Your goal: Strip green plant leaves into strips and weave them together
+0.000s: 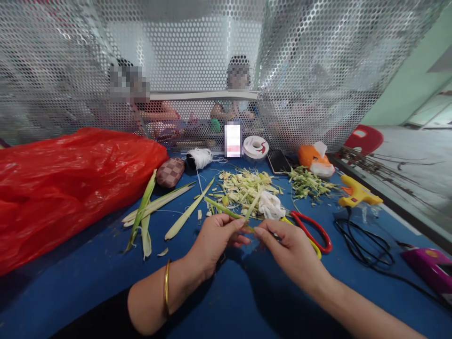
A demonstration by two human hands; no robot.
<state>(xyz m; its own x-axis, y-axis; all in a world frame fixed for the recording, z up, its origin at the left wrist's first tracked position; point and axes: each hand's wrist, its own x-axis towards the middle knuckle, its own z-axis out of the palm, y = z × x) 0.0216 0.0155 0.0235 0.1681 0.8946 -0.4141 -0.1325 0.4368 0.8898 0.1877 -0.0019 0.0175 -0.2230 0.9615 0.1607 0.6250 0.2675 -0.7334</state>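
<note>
My left hand (219, 235), with a gold bangle on the wrist, pinches folded green leaf strips (223, 207) between thumb and fingers. One strip end points up and left, another up and right. Closed on the lower right end of the same strips is my right hand (287, 240), its fingertips a little apart from the left ones. Just beyond the hands lies a heap of cut pale leaf scraps (243, 186). Red-and-yellow-handled scissors (312, 228) rest beside my right hand, blades hidden. Long pale leaves (189, 212) lie left of my hands.
A red plastic bag (77, 183) fills the left. Behind are a checked pouch (170, 173), white thread (201, 158), a ribbon spool (255, 147), phone (278, 161) and tissue pack (315, 160). A yellow glue gun (360, 192) with black cord lies right. People sit beyond the perforated screen (190, 52).
</note>
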